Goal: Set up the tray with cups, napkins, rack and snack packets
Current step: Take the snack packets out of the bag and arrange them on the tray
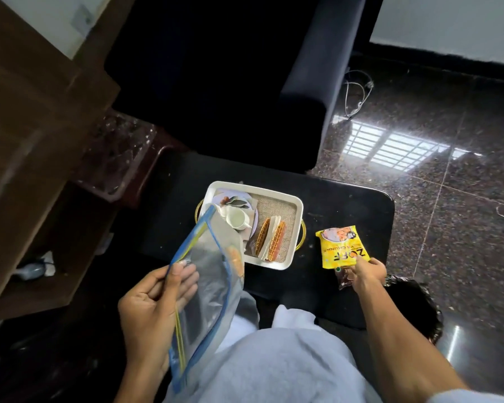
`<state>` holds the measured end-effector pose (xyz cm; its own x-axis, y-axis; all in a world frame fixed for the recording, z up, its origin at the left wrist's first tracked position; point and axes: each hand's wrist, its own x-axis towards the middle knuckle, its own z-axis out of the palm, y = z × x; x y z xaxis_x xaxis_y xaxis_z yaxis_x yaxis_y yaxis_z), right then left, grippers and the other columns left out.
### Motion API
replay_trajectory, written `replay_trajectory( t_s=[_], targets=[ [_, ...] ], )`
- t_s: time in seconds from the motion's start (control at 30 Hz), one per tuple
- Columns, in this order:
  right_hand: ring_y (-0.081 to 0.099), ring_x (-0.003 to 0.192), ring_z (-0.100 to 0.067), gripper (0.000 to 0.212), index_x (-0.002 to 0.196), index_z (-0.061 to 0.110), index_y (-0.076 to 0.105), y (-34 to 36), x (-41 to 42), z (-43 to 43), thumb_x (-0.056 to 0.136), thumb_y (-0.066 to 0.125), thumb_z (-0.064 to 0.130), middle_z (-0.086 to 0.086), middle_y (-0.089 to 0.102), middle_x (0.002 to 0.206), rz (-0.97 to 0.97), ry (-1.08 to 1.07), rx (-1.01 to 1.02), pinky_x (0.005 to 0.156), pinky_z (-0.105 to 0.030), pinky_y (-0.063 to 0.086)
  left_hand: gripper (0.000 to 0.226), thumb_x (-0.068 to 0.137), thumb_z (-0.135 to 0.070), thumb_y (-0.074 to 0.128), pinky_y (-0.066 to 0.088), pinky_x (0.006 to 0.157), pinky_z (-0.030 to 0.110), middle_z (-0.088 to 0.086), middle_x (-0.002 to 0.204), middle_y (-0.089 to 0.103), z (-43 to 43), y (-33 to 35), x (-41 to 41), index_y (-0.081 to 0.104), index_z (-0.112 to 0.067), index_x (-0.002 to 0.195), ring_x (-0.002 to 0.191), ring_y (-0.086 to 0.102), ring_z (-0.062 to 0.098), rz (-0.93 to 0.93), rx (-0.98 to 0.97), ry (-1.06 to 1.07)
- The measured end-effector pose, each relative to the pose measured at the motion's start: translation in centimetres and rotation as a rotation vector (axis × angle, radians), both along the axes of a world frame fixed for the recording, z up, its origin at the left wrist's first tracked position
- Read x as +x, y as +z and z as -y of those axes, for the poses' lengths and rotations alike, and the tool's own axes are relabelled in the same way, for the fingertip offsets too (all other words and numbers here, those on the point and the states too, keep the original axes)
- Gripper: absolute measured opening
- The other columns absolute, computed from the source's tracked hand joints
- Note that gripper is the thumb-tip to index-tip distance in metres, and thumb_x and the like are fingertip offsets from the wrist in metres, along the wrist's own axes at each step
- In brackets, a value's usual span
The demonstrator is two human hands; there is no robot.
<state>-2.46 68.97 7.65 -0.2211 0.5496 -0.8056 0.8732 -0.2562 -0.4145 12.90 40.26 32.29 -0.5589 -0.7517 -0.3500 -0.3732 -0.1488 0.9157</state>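
A clear zip bag (207,283) is pinched by the left hand (154,303), while a yellow snack packet (342,247) is gripped by the right hand (368,274) beside the tray (298,205).

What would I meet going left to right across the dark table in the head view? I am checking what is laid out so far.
Left hand with the clear zip bag → white tray holding the cup and napkin rack → yellow snack packet → right hand.
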Motion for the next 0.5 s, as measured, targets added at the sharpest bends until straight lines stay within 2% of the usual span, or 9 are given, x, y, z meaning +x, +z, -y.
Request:
replay_trajectory(
  t_s=[0.07, 0.1, 0.17, 0.2, 0.27, 0.33, 0.37, 0.43, 0.5],
  targets=[
    [0.059, 0.116, -0.038, 0.044, 0.133, 0.003, 0.055, 2.4, 0.8, -0.3, 0.091, 0.065, 0.009, -0.026, 0.053, 0.136, -0.019, 0.217, 0.192, 0.097, -0.043, 0.049, 0.022, 0.087, -0.029, 0.071, 0.063, 0.071, 0.023, 0.01, 0.091, 0.082, 0.7, -0.3, -0.4, 0.077, -0.009, 0.093, 0.087, 0.08, 0.026, -0.015, -0.006, -0.031],
    [0.058, 0.119, -0.038, 0.041, 0.13, 0.004, 0.057, 4.2, 1.1, -0.1, 0.091, 0.065, 0.012, -0.025, 0.056, 0.133, -0.111, 0.368, 0.292, 0.103, -0.042, 0.045, 0.023, 0.084, -0.032, 0.072, 0.063, 0.071, 0.022, 0.009, 0.09, 0.082, 1.1, -0.5, -0.7, 0.077, -0.011, 0.092, 0.086, 0.08, 0.026, -0.017, -0.016, -0.051],
    [0.064, 0.11, -0.03, 0.03, 0.12, 0.011, 0.066, 9.2, 1.3, 1.5, 0.091, 0.066, 0.015, -0.015, 0.066, 0.12, -0.449, 0.624, 0.382, 0.099, -0.037, 0.048, 0.026, 0.079, -0.041, 0.075, 0.063, 0.07, 0.023, 0.007, 0.086, 0.082, 2.1, -1.1, -1.2, 0.08, -0.017, 0.088, 0.084, 0.08, 0.024, -0.015, -0.04, -0.097],
    [0.068, 0.103, -0.022, 0.023, 0.114, 0.016, 0.07, 12.2, 1.5, 2.9, 0.091, 0.068, 0.017, -0.007, 0.071, 0.112, -0.631, 0.696, 0.359, 0.094, -0.034, 0.052, 0.027, 0.078, -0.045, 0.075, 0.064, 0.071, 0.026, 0.006, 0.084, 0.082, 2.6, -1.4, -1.5, 0.08, -0.021, 0.087, 0.083, 0.08, 0.024, -0.005, -0.052, -0.124],
    [0.07, 0.093, -0.008, 0.014, 0.104, 0.019, 0.074, 18.5, 2.3, 6.5, 0.09, 0.071, 0.018, 0.007, 0.074, 0.101, -0.992, 0.844, 0.233, 0.083, -0.021, 0.055, 0.025, 0.079, -0.048, 0.075, 0.066, 0.074, 0.035, 0.003, 0.083, 0.082, 3.6, -2.1, -2.0, 0.08, -0.025, 0.087, 0.082, 0.081, 0.022, 0.024, -0.082, -0.192],
    [0.069, 0.092, -0.002, 0.012, 0.101, 0.016, 0.075, 23.7, 3.3, 10.6, 0.09, 0.069, 0.014, 0.011, 0.074, 0.101, -1.301, 1.161, 0.142, 0.078, -0.012, 0.052, 0.013, 0.084, -0.041, 0.076, 0.066, 0.076, 0.043, -0.001, 0.08, 0.082, 4.4, -2.7, -2.6, 0.08, -0.028, 0.087, 0.08, 0.081, 0.019, 0.046, -0.122, -0.267],
    [0.069, 0.094, -0.001, 0.014, 0.102, 0.015, 0.075, 25.5, 3.5, 12.6, 0.091, 0.069, 0.012, 0.009, 0.074, 0.104, -1.383, 1.356, 0.093, 0.08, -0.011, 0.051, 0.007, 0.087, -0.035, 0.076, 0.066, 0.075, 0.045, -0.002, 0.078, 0.082, 4.8, -2.8, -3.0, 0.08, -0.03, 0.087, 0.079, 0.08, 0.017, 0.047, -0.142, -0.307],
    [0.069, 0.098, -0.008, 0.021, 0.107, 0.013, 0.076, 27.1, 2.9, 16.1, 0.091, 0.066, 0.004, 0.001, 0.075, 0.108, -1.313, 1.835, 0.071, 0.087, -0.016, 0.053, 0.006, 0.09, -0.03, 0.075, 0.066, 0.074, 0.049, -0.004, 0.078, 0.081, 5.6, -2.9, -3.6, 0.08, -0.027, 0.089, 0.079, 0.08, 0.016, 0.047, -0.177, -0.378],
    [0.069, 0.103, -0.02, 0.03, 0.113, 0.009, 0.073, 26.5, 1.9, 19.2, 0.091, 0.057, -0.002, -0.007, 0.072, 0.114, -1.025, 2.248, 0.219, 0.091, -0.028, 0.054, 0.012, 0.089, -0.031, 0.076, 0.065, 0.073, 0.049, -0.005, 0.081, 0.082, 6.5, -2.5, -4.2, 0.08, -0.02, 0.094, 0.079, 0.08, 0.015, 0.039, -0.192, -0.425]
  ],
)
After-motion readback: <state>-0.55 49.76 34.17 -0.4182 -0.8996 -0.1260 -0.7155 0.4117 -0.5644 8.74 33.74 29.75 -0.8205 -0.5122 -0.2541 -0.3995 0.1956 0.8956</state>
